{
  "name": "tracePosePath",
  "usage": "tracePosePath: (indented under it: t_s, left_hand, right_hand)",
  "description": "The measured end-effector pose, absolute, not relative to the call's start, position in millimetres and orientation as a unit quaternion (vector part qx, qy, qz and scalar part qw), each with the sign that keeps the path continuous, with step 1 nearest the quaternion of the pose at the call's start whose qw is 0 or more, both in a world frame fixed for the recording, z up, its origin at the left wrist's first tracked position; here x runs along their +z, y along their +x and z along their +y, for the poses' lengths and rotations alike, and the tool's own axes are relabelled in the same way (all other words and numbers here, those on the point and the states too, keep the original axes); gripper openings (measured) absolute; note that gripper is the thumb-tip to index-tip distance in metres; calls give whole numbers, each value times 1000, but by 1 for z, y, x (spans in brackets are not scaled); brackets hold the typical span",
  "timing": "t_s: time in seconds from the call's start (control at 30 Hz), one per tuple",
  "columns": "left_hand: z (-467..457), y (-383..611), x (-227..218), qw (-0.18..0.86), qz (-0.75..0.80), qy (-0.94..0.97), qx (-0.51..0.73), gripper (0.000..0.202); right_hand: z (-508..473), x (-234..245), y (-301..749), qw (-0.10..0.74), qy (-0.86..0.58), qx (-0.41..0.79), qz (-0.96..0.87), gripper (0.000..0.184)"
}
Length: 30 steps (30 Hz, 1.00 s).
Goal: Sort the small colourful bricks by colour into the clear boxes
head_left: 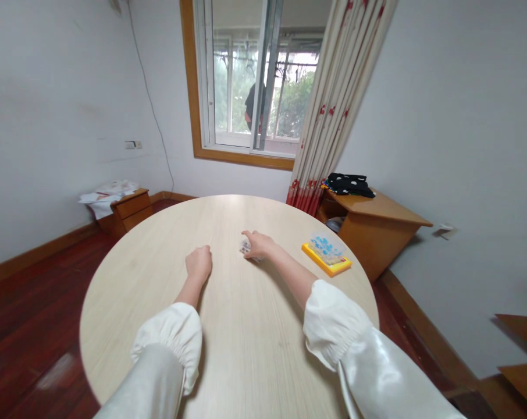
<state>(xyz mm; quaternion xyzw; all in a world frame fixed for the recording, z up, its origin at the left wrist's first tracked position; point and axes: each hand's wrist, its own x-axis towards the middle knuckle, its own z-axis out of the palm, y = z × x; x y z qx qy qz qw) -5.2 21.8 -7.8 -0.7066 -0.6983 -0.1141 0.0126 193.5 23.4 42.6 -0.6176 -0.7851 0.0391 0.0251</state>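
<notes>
On the pale round table (232,326), my right hand (259,244) reaches over a small clear item with dark marks (245,248). Its thumb and fingers are around the item, which lies low against the tabletop and is partly covered by the palm. What kind of item it is cannot be made out. To the left, my left hand (198,265) rests on the table as a closed fist, apart from the item, with nothing visible in it.
A yellow tray (324,260) with a clear packet of blue pieces (327,247) on it lies near the table's right edge. Behind stand a wooden desk (377,212) with dark cloth (349,184) and a low cabinet (132,210) with papers. A person (251,107) shows beyond the window.
</notes>
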Motion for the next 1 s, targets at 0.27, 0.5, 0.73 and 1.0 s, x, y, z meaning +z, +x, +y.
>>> tracePosePath:
  t_s: [0.27, 0.5, 0.73, 1.0]
  left_hand:
    - [20, -6, -8, 22, -696, -708, -117, 34]
    - [19, -6, -9, 22, -695, -708, -121, 35]
    - [16, -8, -11, -23, -676, -711, -193, 23]
    - [-15, 17, 2, -572, -434, -468, -514, 29]
  right_hand:
    - [8, 44, 210, 204, -574, 84, -788, 97]
    - [-13, 22, 228, 286, -576, 77, -761, 63]
    - [-19, 16, 217, 371, -525, 34, -766, 40]
    - [-40, 4, 178, 433, -449, 9, -781, 38]
